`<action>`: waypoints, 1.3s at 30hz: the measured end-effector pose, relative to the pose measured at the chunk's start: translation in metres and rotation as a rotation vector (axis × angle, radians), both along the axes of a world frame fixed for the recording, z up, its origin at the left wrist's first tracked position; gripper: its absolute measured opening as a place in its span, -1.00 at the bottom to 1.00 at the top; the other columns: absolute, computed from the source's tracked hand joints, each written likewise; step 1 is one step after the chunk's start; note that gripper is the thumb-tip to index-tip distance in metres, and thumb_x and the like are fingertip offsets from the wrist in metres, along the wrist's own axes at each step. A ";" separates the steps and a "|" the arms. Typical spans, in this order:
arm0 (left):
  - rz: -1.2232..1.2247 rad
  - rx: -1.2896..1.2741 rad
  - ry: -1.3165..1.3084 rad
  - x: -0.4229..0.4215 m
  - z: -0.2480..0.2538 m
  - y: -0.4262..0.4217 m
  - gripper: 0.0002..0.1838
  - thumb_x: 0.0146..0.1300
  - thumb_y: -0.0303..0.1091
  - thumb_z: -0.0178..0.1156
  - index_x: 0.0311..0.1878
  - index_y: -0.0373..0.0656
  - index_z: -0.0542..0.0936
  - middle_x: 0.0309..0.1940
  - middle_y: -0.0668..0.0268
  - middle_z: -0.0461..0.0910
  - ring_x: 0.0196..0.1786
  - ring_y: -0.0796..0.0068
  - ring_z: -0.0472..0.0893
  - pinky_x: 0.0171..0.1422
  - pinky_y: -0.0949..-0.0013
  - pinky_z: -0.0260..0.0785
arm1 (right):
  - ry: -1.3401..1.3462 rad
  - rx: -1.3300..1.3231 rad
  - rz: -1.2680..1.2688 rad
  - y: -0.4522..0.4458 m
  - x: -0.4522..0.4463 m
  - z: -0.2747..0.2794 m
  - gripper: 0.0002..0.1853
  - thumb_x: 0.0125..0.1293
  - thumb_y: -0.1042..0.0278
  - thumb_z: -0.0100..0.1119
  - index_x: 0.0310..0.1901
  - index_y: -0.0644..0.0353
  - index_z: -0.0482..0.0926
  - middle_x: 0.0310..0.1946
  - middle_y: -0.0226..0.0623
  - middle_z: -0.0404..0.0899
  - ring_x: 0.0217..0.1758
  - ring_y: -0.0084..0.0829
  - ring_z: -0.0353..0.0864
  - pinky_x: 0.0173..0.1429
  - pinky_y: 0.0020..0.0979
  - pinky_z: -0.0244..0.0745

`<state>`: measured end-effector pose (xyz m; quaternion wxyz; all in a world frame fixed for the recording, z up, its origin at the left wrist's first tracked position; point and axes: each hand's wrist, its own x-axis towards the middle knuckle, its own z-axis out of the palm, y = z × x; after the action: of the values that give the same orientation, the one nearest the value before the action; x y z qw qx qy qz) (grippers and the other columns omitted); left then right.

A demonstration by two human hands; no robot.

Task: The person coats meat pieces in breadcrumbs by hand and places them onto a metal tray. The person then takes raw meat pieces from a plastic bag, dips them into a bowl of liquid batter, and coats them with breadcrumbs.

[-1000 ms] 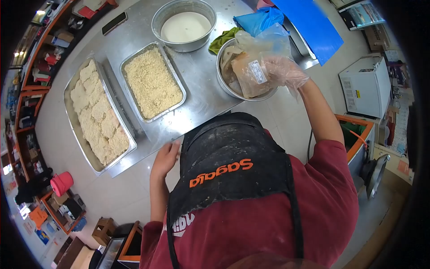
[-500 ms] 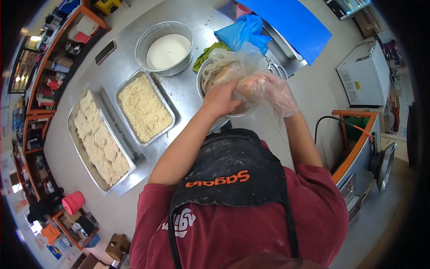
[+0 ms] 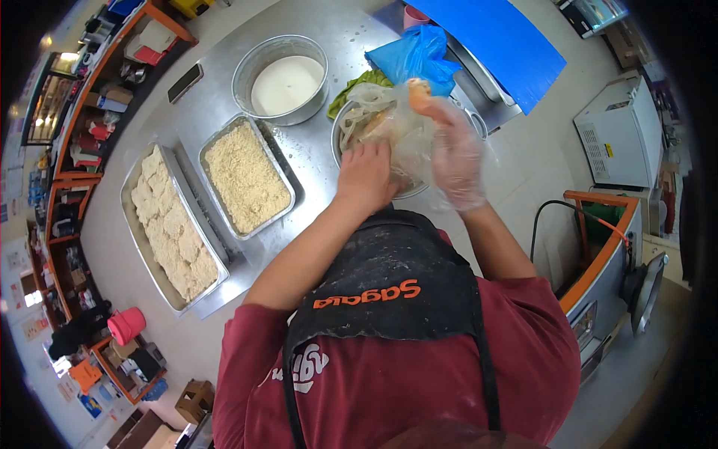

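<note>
My left hand (image 3: 364, 178) is bare, its fingers curled on the near-left side of a clear plastic bag (image 3: 407, 146) that sits in a metal bowl (image 3: 336, 142). Pale orange and pinkish contents show through the plastic. A thin transparent glove covers my right hand (image 3: 458, 161), raised at the bag's right side. At its fingertips is a small orange-pink piece, apparently raw meat (image 3: 419, 93); motion blurs it partly. The bowl's inside is mostly hidden by the bag and my hands.
Left of the bowl are a round pan of white liquid (image 3: 321, 84), a tray of pale crumbs (image 3: 288, 196) and a longer tray of coated pieces (image 3: 221, 275). A phone (image 3: 185, 83), green cloth (image 3: 357, 91), blue bag (image 3: 415, 56) and blue board (image 3: 497, 45) lie farther back.
My right hand has turned its fingers upward and away from me, lifting the orange-pink piece to the bag's far side. My left hand has shifted slightly, its fingers now pointing forward over the bag.
</note>
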<state>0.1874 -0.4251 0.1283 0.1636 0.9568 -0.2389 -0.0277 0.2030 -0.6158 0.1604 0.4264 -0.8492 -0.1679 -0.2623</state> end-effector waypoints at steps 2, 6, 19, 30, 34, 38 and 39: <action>-0.002 -0.102 0.072 -0.023 0.039 0.031 -0.23 0.16 0.04 0.46 0.32 -0.24 0.47 0.04 0.09 0.64 0.14 0.06 0.61 0.28 0.05 0.34 | -0.058 -0.350 0.073 0.005 0.008 -0.027 -0.54 0.27 0.53 0.26 0.23 0.21 0.58 0.16 -0.04 0.65 0.19 -0.15 0.68 0.31 -0.19 0.57; 0.033 -0.365 0.171 -0.069 0.050 0.100 -0.39 0.22 -0.05 0.49 0.22 -0.22 0.59 -0.29 0.19 0.60 -0.33 0.30 0.60 -0.20 0.28 0.45 | 0.213 -0.844 0.243 0.006 0.015 -0.059 -0.53 0.20 0.39 0.36 0.18 0.19 0.61 0.04 -0.01 0.69 0.10 -0.09 0.69 0.23 -0.13 0.58; 0.701 -0.591 0.581 -0.168 -0.024 0.174 -0.48 0.41 -0.27 0.33 0.31 -0.28 0.43 -0.43 0.36 0.49 -0.41 0.57 0.45 -0.29 0.40 0.33 | 0.515 -0.997 0.288 0.026 0.061 -0.051 -0.55 0.48 0.00 0.11 0.22 0.09 0.64 0.11 -0.04 0.67 0.16 -0.07 0.65 0.24 -0.09 0.48; 0.706 -0.436 0.737 -0.193 -0.043 0.190 -0.43 0.38 -0.20 0.31 0.35 -0.24 0.41 -0.49 0.26 0.54 -0.39 0.35 0.59 -0.23 0.24 0.43 | 0.722 -1.081 0.257 0.053 0.056 -0.002 -0.38 0.31 -0.32 0.18 0.15 0.04 0.69 0.04 -0.07 0.74 0.16 -0.03 0.69 0.32 0.01 0.42; 0.804 -0.440 0.854 -0.214 -0.059 0.204 -0.42 0.38 -0.19 0.28 0.38 -0.25 0.41 -0.50 0.22 0.57 -0.37 0.30 0.62 -0.20 0.23 0.45 | 0.607 -0.934 0.194 0.034 0.090 -0.026 -0.43 0.38 -0.23 0.16 0.17 0.05 0.66 0.00 0.02 0.74 0.05 0.02 0.73 0.18 -0.03 0.58; 0.861 -0.349 0.927 -0.228 -0.084 0.220 -0.40 0.36 -0.15 0.25 0.36 -0.28 0.42 -0.41 0.08 0.66 -0.26 0.18 0.70 -0.07 0.20 0.50 | 0.761 -1.159 0.083 0.047 0.117 -0.064 -0.56 0.44 -0.07 0.15 0.14 0.04 0.68 0.03 0.05 0.71 0.10 0.04 0.70 0.20 -0.04 0.58; 0.868 -0.320 0.942 -0.232 -0.090 0.224 -0.39 0.35 -0.14 0.24 0.36 -0.29 0.43 -0.38 0.04 0.68 -0.22 0.14 0.72 -0.03 0.19 0.52 | 0.781 -1.146 0.090 0.052 0.121 -0.055 -0.58 0.44 -0.06 0.16 0.12 0.05 0.69 0.04 0.05 0.71 0.11 0.03 0.69 0.20 -0.05 0.58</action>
<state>-0.0443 -0.2008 0.0380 0.3873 0.8154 0.2647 -0.3391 0.3240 -0.5635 0.1050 -0.0497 -0.9649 -0.1494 0.2103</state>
